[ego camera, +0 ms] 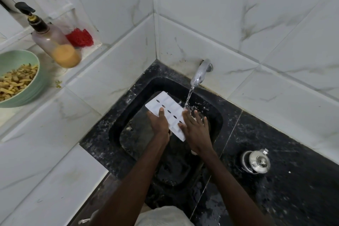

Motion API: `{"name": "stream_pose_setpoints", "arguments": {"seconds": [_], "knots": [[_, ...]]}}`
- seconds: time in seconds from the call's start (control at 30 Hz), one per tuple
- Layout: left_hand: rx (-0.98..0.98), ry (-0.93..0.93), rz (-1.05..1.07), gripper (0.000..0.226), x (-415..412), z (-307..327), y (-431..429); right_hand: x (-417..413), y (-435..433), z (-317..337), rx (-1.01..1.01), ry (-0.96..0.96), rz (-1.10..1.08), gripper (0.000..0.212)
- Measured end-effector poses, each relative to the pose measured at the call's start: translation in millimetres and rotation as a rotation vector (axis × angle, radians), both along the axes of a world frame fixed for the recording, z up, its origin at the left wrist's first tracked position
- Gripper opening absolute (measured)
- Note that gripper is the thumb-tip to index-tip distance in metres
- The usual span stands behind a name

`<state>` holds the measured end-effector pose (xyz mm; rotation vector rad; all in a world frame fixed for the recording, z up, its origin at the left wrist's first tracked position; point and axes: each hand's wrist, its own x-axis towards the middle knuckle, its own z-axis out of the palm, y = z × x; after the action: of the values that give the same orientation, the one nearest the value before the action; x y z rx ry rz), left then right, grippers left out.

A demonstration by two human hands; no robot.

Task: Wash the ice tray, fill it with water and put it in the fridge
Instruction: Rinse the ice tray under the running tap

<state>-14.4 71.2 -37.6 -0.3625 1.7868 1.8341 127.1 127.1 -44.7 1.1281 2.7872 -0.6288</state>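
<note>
A white ice tray (166, 108) is held tilted over the black sink (216, 119), its underside with a row of dark oval holes facing up. My left hand (158, 123) grips its near left edge, thumb on top. My right hand (195, 130) lies flat with spread fingers on the tray's right side, holding it there. A metal tap (200, 72) sticks out of the wall and runs water onto the tray's far right edge, just beyond my right fingertips. Water splashes around that spot.
A steel lidded pot (255, 161) stands on the black counter to the right of the sink. On the white ledge at left are a pump bottle of orange liquid (55, 44), a red scrubber (79, 37) and a green bowl (39, 71) of food.
</note>
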Motion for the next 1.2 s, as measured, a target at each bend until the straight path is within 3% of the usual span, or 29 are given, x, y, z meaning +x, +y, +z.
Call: {"name": "stream_pose_setpoints", "arguments": {"seconds": [0.1, 0.23, 0.37, 0.5, 0.63, 0.73, 0.93, 1.07, 1.2], "knots": [[0.019, -0.014, 0.037, 0.047, -3, -2, 2, 1, -3, 0, 0.053, 0.028, 0.066, 0.065], [-0.001, 0.008, 0.075, 0.048, -3, 1, 5, -2, 7, 4, 0.007, 0.017, -0.078, 0.067], [-0.018, -0.008, 0.111, 0.054, -10, -2, 1, -2, -3, 0, 0.053, 0.027, 0.068, 0.070], [-0.044, 0.019, 0.127, 0.050, -14, 0, -5, 3, 3, -2, -0.029, 0.056, -0.111, 0.071], [-0.004, -0.032, 0.172, 0.048, -18, 1, -9, 7, -10, -8, -0.012, 0.063, 0.038, 0.078], [0.038, -0.078, 0.180, 0.049, -16, 0, -10, 12, 0, -7, -0.112, 0.151, -0.157, 0.077], [0.058, -0.130, 0.141, 0.044, -19, -1, -13, 14, 6, -1, -0.201, 0.310, -0.224, 0.062], [0.059, -0.159, 0.028, 0.038, -15, -3, -15, 14, 14, 6, -0.400, 0.486, -0.342, 0.048], [0.080, -0.186, 0.020, 0.035, -13, -8, -17, 16, 21, 10, -0.447, 0.629, -0.298, 0.035]]}}
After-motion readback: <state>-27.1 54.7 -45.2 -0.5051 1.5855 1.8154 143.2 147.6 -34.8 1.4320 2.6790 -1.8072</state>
